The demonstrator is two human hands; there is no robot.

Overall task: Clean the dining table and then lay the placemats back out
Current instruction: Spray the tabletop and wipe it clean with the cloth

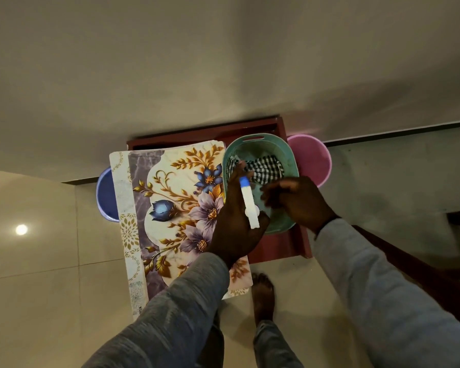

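A stack of floral placemats (170, 203) lies on a dark red chair or stool (279, 248), overhanging its front edge. Beside the stack on the right stands a teal plastic basket (290, 160) holding a black-and-white checked cloth (266, 168). My left hand (237, 227) hovers over the basket's left rim and grips a white bottle with a blue cap (248, 203). My right hand (300, 203) reaches into the basket from the right, blurred, with fingers curled just below the cloth; whether it holds anything is unclear.
A blue tub (105, 195) sits on the floor left of the chair and a pink tub (312, 158) right of it, against the wall. My bare foot (262, 293) stands on the tiled floor. Dark wooden furniture (422, 274) is at the right.
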